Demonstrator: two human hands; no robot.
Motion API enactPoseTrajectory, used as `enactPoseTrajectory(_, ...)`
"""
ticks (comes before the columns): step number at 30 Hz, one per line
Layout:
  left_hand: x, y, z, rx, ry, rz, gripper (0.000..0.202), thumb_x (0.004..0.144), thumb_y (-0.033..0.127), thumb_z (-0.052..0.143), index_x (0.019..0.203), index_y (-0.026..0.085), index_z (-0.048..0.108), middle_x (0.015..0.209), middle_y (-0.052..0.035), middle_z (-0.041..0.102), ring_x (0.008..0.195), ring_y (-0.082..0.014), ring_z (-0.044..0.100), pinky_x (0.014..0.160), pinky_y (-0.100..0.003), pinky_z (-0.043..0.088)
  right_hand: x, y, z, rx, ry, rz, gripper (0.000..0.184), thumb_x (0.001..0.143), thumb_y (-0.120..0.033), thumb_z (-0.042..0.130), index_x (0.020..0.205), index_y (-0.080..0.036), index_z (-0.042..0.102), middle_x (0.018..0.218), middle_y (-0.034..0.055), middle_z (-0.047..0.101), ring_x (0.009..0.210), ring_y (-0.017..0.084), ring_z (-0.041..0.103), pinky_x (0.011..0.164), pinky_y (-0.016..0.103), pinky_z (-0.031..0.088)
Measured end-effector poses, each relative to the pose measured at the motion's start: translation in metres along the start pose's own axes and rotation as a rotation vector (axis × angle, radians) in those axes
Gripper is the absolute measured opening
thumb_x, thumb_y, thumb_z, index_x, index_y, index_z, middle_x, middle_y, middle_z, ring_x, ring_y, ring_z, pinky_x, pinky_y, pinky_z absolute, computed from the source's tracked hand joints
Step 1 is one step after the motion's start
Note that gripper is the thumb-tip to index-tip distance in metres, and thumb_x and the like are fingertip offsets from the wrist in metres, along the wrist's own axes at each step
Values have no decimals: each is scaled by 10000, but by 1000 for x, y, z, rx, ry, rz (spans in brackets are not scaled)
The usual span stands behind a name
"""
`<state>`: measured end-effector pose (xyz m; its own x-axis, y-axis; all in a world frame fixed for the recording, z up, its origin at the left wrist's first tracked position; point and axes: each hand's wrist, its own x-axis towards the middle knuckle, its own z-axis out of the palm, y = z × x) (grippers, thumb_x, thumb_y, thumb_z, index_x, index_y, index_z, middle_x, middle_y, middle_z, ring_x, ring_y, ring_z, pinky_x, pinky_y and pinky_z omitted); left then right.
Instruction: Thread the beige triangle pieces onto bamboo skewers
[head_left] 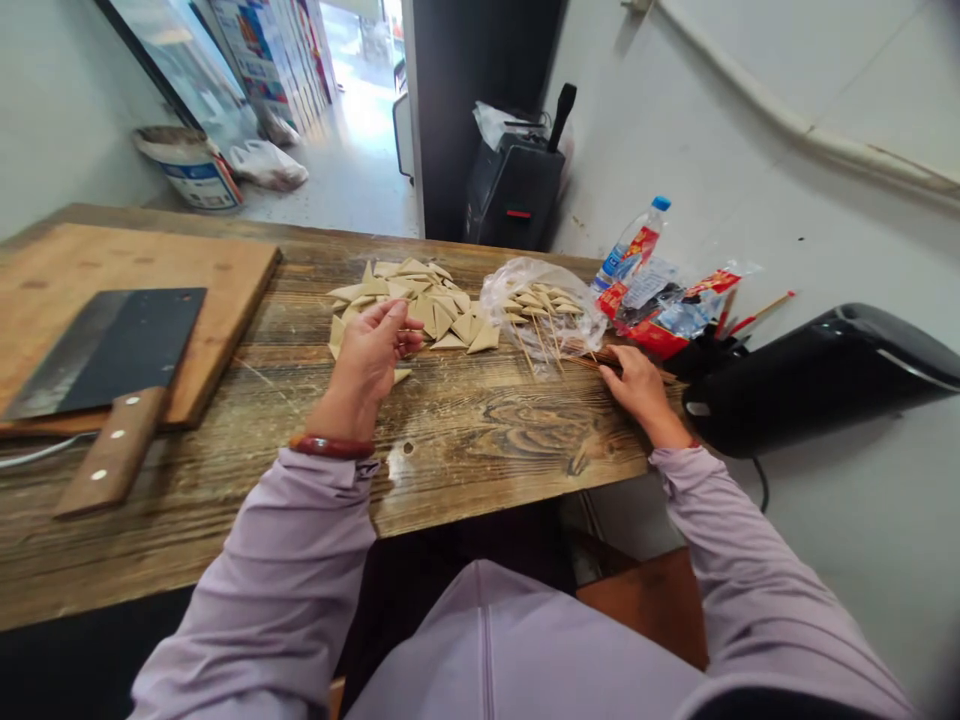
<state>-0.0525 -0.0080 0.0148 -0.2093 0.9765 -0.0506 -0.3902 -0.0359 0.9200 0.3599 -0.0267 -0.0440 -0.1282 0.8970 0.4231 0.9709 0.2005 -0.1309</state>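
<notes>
My left hand [371, 352] hovers over the table by a pile of tan, folded triangular pieces [427, 300]. Its fingers are loosely curled and apart, and I see nothing in them. One more tan piece [403, 376] shows just below that hand, partly hidden by it. On the right, my right hand [637, 385] rests at a bundle of thin wooden skewers [581, 358], thumb and fingers apart. Between the hands lies a clear plastic bag [495, 290] with skewered tan pieces [544, 298] on it, their sticks pointing towards me.
A cleaver [127, 345] lies on a wooden cutting board [232, 290] at the left, its handle over the near edge. Behind my right hand stand a water bottle [626, 245], red-and-clear packets [660, 310] and a black appliance [817, 375]. A bucket [191, 170] stands beyond the table [510, 430].
</notes>
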Motion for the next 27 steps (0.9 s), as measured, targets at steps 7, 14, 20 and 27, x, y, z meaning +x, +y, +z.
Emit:
enactPoseTrajectory(7,2,2,-2,0,4,-10,189,791,320,751,842,174,642,675,-15,661,500,-84,582,527,-211,495,4,34,8,-121,-204,-19,541,959,-415,493,1399,-104,543,1376,208,601,1260,320,567,1020,454,466)
enactPoseTrajectory(14,3,1,-2,-10,-5,8,174,791,305,748,845,169,654,653,-17,660,483,-85,581,493,-192,485,-30,37,-1,17,-109,-121,347,972,-333,486,1211,-167,676,1163,154,686,1091,289,629,941,438,507)
enactPoseTrajectory(20,3,4,-3,-1,0,-6,157,801,282,732,860,159,656,660,-19,665,481,-80,589,477,-175,485,-51,34,-6,137,-80,-189,322,983,-363,469,1174,-190,662,1078,146,679,1034,282,630,941,436,506)
enactPoseTrajectory(27,3,3,-2,11,15,-13,158,807,295,728,834,170,635,652,-5,654,476,-74,582,473,-164,493,-88,30,-25,52,-49,-234,287,1008,-341,450,1157,-176,632,1037,138,668,965,283,619,869,442,518)
